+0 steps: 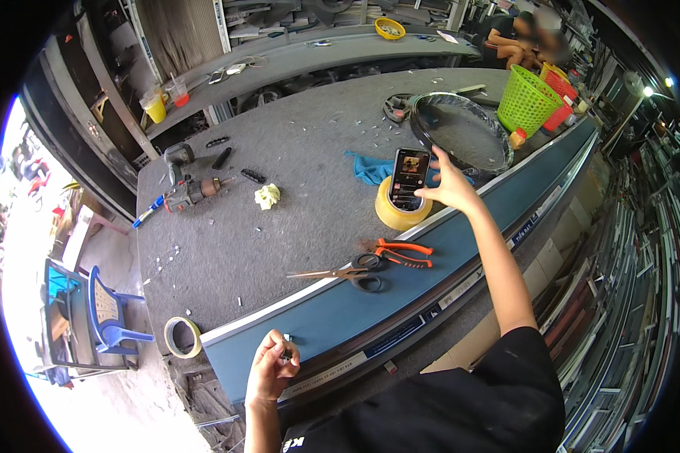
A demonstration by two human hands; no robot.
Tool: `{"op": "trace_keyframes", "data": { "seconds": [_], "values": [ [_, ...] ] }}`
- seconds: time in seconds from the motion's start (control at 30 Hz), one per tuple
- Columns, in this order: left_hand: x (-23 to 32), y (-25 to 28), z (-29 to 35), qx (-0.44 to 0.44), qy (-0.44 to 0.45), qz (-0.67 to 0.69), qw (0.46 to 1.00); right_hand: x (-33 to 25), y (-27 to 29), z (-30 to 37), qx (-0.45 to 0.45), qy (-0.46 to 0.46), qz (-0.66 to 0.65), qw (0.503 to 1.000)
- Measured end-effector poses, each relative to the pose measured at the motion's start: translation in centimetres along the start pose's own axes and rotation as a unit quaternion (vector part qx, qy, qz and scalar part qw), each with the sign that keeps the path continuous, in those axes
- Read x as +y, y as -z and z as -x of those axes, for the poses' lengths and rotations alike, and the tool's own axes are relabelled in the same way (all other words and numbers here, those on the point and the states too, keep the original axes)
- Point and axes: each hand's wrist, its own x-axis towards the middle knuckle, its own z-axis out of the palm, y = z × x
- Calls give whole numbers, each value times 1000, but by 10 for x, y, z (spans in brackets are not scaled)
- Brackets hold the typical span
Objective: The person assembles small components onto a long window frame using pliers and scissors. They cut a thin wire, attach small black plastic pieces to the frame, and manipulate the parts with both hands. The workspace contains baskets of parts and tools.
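Observation:
A phone (410,178) with a lit screen leans upright in a roll of yellowish tape (402,217). My right hand (452,185) reaches to its right side, fingers spread, the thumb at the lower part of the screen. Low in view, my left hand (272,366) is closed with the fingertips pinched together. A small dark bit shows between them, too small to name. That hand hovers over the near end of a long blue-grey panel (317,321). Scissors (347,275) with black handles and orange-handled pliers (404,253) lie between my hands.
On the dark table sit a drill (193,195), a crumpled pale paper (267,196), a blue cloth (372,169) and a wrapped black coil (461,102). A tape roll (182,337) lies at the left corner. Green basket (527,100) stands far right; another person (510,41) sits beyond.

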Motion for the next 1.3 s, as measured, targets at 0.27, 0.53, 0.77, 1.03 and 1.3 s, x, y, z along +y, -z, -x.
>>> {"op": "trace_keyframes", "data": {
  "seconds": [0.27,0.53,0.77,1.03,1.3],
  "values": [
    [1,1,2,7,-4,-5,1000,37,-42,-23,-146,-98,-194,965],
    [0,0,2,13,-9,-32,999,73,-72,-42,-133,-3,-116,984],
    [2,0,3,9,-11,-25,1000,65,-67,-22,-34,-38,-158,986],
    [1,-2,-1,22,-9,-32,999,28,-47,1,111,-53,-448,885],
    [1,-1,-2,21,-5,-30,999,24,-63,-12,105,-12,-475,874]
  ]
}}
